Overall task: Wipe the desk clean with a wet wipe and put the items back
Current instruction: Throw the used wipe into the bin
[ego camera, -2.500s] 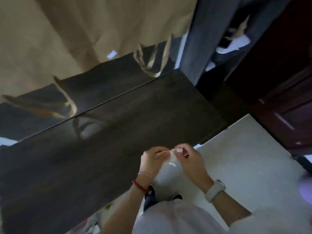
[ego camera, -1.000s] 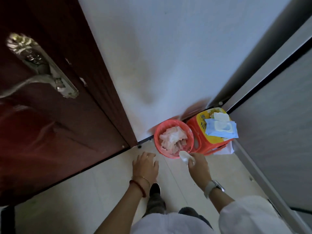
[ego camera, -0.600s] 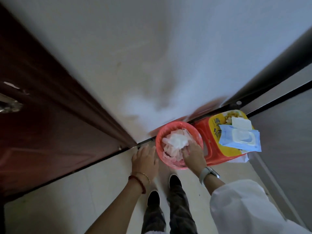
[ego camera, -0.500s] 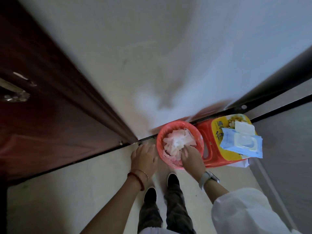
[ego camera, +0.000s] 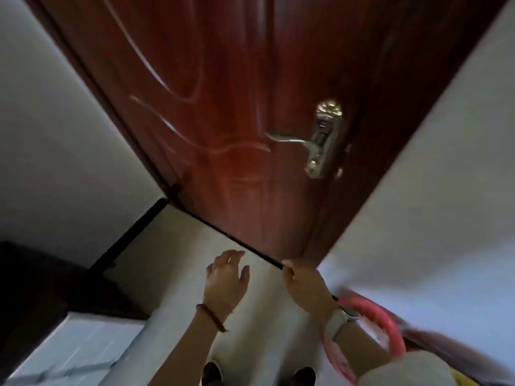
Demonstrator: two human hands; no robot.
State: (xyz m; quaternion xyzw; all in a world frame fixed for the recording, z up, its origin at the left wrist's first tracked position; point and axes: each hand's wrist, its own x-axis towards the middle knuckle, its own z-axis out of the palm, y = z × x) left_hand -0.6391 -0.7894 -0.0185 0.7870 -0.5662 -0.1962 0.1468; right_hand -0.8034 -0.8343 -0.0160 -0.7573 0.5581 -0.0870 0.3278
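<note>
Pale tiled floor (ego camera: 172, 263) across the middle of the frame, a red-brown wooden door (ego camera: 223, 107) filling the upper centre, white wall at the upper left and along the right. Silver lever handle (ego camera: 320, 140) right of centre on the door. No wet wipe clearly visible in either hand; at the lower right edge, blurred by motion, the curved rim of a pink-red basket (ego camera: 381, 316) with something whitish inside, too smeared to tell apart. Just left of it, right hand (ego camera: 303, 285) raised with its back to the camera, fingers curled narrow, knuckles at the door's bottom corner; whether anything is pinched inside, cannot tell. White watch (ego camera: 338, 323) on that wrist, pale sleeve (ego camera: 407, 369) at the bottom right. Left hand (ego camera: 227, 277) in the lower centre, open and empty, fingers spread loosely and pointing up toward the door's bottom edge, apart from it. Dark red bead bracelet (ego camera: 211, 317) on the wrist. Between the two hands, a bare gap of floor; two dark shoe tips at the bottom edge. Dark furniture (ego camera: 41, 288) at the lower left, with a pale blue-white surface (ego camera: 83, 349) below it, well apart from the hands. Open floor from the left hand to the dark skirting line.
</note>
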